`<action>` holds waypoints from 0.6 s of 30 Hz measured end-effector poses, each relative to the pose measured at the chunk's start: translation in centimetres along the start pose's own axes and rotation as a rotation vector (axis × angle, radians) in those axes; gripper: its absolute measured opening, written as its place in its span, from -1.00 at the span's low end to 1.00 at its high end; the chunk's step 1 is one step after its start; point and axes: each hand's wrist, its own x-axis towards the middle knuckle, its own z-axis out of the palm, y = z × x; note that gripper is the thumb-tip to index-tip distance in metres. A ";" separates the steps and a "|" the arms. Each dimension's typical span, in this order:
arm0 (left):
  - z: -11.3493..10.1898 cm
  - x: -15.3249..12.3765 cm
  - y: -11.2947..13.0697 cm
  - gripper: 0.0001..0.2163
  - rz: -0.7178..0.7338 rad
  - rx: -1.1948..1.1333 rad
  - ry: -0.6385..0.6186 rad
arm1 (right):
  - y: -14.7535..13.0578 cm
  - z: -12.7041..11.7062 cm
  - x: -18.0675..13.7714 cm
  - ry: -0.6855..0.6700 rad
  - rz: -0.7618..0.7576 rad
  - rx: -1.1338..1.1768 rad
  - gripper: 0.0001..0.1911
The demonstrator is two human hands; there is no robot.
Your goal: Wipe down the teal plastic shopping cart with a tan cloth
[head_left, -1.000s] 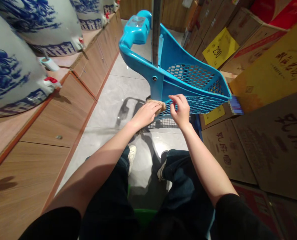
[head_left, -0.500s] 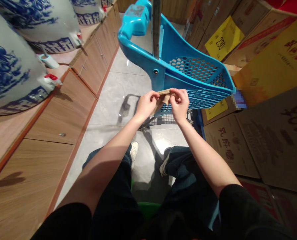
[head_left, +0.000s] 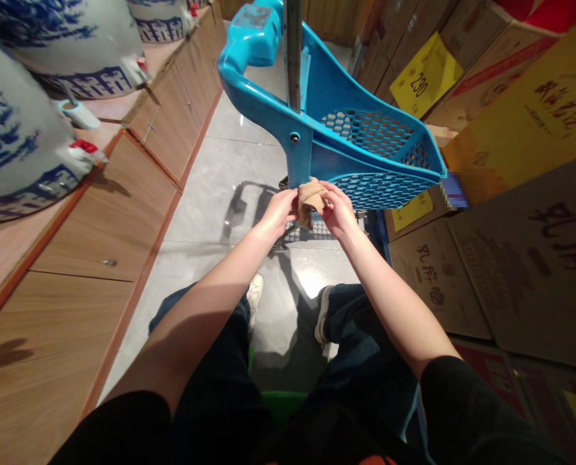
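Observation:
A small tan cloth point(head_left: 310, 197) is bunched between both my hands, just below the lower edge of a bright blue plastic shopping cart point(head_left: 360, 139). My left hand point(head_left: 281, 212) pinches the cloth's left side, fingers closed on it. My right hand point(head_left: 339, 208) grips its right side, fingers curled round it. A grey metal pole point(head_left: 292, 51) rises through the cart's blue frame above the hands. My knees in dark trousers and my white shoes point(head_left: 255, 294) show below on the grey tiled floor.
Wooden cabinets point(head_left: 99, 213) line the left, topped by large blue-and-white ceramic jars point(head_left: 11, 148) with taps. Stacked cardboard boxes point(head_left: 511, 258) with yellow price tags point(head_left: 421, 81) fill the right. A narrow tiled aisle point(head_left: 230, 194) runs between them.
My left hand wiped the cart with the cloth, then both hands took it, stretched it out and have now bunched it together, shifting slightly left below the cart's frame.

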 end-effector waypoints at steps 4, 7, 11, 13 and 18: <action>0.2 -1.1 0.8 -0.94 0.012 -0.046 -0.098 | 0.0 0.3 -0.1 -0.007 0.026 -0.089 -0.61; 0.1 -1.1 1.0 -0.81 0.033 -0.003 -0.124 | -0.3 0.4 -0.2 -0.025 -0.046 -0.182 -0.56; -0.1 -1.0 1.3 -0.65 0.157 0.080 -0.113 | -0.4 0.4 -0.5 -0.053 -0.018 -0.120 -0.48; -0.3 -0.9 1.8 -0.61 0.234 0.101 -0.110 | -0.2 0.5 -0.7 -0.052 0.032 -0.051 -0.47; -1.0 -0.6 3.0 -0.50 0.322 0.114 -0.164 | -0.2 0.3 -1.2 -0.169 0.163 0.051 -0.43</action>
